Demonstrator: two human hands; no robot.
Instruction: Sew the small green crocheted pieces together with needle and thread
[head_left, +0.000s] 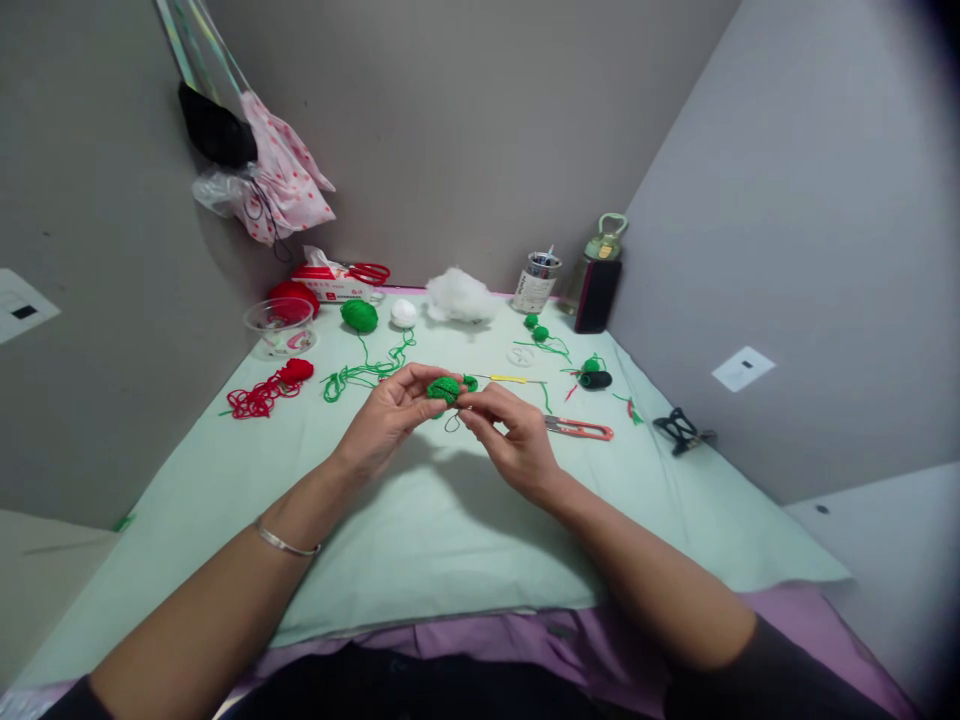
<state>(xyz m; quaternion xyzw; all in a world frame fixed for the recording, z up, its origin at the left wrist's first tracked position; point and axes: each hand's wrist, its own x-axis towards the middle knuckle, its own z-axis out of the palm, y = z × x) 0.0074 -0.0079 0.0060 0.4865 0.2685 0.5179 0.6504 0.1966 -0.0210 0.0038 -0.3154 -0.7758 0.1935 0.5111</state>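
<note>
A small green crocheted piece (443,389) with a dark line across it is pinched between the thumb and fingers of my left hand (390,410). Close against its right side, the fingertips of my right hand (514,430) are pressed together; what they grip is too small to make out. A thin dark thread (452,423) loops just below the fingertips. Behind my right fingers lies another small green piece (470,383), and beyond it a yellow-handled crochet hook (508,379). Orange thread snips (579,428) rest to the right of my right hand.
Red yarn (259,398), a clear tub (279,330) and a green ball (359,316) are at the left. White stuffing (459,296) sits at the back. A pen tin (536,283), phone (598,296), black spool (597,380) and black clip (679,431) stand or lie at the right.
</note>
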